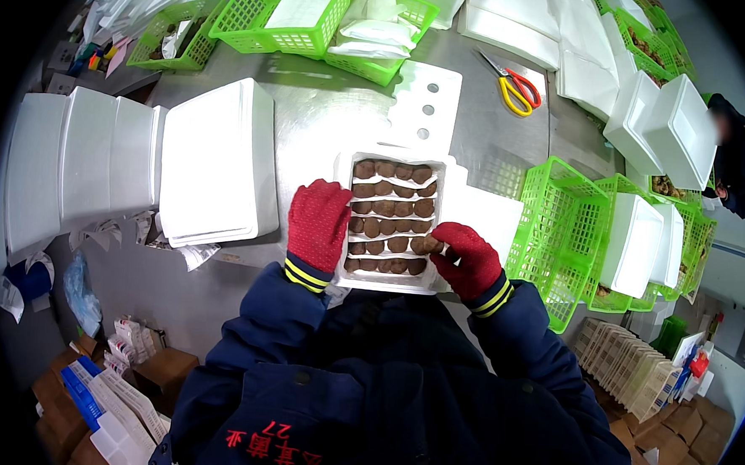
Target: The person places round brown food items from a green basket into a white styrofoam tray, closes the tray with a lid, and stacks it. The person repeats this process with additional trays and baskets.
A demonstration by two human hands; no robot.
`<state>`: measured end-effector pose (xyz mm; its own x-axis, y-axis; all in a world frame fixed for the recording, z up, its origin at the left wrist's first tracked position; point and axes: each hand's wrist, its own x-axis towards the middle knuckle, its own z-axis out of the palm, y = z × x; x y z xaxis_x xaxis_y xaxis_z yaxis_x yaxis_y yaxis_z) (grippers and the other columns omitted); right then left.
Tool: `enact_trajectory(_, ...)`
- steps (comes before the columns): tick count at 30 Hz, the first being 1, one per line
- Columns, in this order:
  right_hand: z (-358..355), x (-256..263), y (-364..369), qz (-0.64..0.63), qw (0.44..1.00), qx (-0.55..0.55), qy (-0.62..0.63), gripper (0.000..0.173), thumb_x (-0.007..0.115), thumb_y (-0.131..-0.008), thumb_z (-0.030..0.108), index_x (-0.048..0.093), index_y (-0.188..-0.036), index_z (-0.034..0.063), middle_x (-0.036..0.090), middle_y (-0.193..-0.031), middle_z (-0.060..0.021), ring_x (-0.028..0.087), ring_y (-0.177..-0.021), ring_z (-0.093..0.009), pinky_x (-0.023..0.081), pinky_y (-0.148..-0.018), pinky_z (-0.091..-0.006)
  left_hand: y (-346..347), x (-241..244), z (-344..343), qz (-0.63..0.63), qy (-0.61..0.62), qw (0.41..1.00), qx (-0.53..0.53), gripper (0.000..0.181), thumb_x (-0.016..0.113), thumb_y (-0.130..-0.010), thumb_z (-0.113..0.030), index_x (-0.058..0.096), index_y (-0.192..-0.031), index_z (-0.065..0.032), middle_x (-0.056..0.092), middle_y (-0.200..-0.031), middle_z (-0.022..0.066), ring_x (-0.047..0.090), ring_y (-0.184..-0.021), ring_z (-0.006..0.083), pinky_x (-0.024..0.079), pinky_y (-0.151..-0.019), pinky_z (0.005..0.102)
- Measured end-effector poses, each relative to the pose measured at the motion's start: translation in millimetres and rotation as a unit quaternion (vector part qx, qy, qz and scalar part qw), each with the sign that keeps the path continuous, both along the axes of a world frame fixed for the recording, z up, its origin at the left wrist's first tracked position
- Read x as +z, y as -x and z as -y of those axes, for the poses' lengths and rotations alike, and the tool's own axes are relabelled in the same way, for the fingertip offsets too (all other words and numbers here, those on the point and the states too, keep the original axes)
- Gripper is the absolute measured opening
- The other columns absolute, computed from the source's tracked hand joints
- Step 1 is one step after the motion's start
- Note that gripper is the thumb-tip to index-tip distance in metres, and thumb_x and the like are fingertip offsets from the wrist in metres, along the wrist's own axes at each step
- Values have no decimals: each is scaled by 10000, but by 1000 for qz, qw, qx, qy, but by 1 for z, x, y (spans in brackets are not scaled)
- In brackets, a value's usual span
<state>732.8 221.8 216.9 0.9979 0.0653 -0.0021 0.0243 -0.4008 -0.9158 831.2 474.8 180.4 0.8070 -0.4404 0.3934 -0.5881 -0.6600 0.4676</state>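
Observation:
A white foam box [436,286] stands before me on a metal table, holding several rows of round brown lumps [384,208] parted by strips of white paper. My left hand [320,226], in a red glove with pale dots, rests at the box's left rim; its fingertips are partly hidden, and I see nothing held in it. At the right rim my right hand [469,259], gloved alike, pinches a brown lump [434,244] between thumb and fingers, over the right end of the second row from my side. A white foam panel with holes [429,96] lies behind the box.
Stacked white foam boxes [212,161] stand at left. Scissors with red and yellow handles [519,92] lie at the back right. Green plastic baskets [555,236] line the right side; more baskets [281,38] stand at the back. At far right is a person in dark clothing [740,157].

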Motion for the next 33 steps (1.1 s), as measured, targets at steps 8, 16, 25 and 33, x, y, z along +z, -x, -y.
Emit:
enact_trajectory(8, -11, -6, -1, -8, 1000, -1, -21, 385, 678, -748, -50, 613, -1104, 80, 639, -1057, -95, 647, -859, -215, 524, -682, -303, 6, 2, 1, -50, -51, 994, 87, 633, 811, -689, -273, 562, -1235, -72, 532, -1270, 184, 473, -1194, 404, 395, -976, 500)
enact_trajectory(16, -39, -28, -6, 29, 997, 67, 22, 419, 682, -761, -19, 588, -1154, 90, 615, -1127, -131, 630, -962, -272, 519, -797, -345, -2, 2, 27, -126, -206, 966, 86, 881, 802, -642, -439, 435, -1395, -168, 381, -1455, 154, 308, -1354, 388, 262, -1024, 637)
enact_trajectory(25, -43, -41, -3, 39, 993, 69, 87, 342, 622, -789, 34, 591, -1123, 105, 605, -1151, -144, 582, -1081, -339, 489, -899, -396, -1, 3, 15, -149, -198, 967, 62, 768, 772, -693, -444, 478, -1368, -225, 437, -1402, 155, 355, -1324, 387, 307, -994, 628)
enact_trajectory(33, -25, -40, -14, 70, 997, 9, 35, 399, 619, -721, -79, 616, -1079, 98, 634, -1065, -167, 625, -964, -356, 521, -810, -386, 6, -8, 27, -24, -102, 985, -135, 394, 612, -742, -105, 605, -1130, -43, 566, -1227, 157, 506, -1191, 360, 378, -1022, 518)
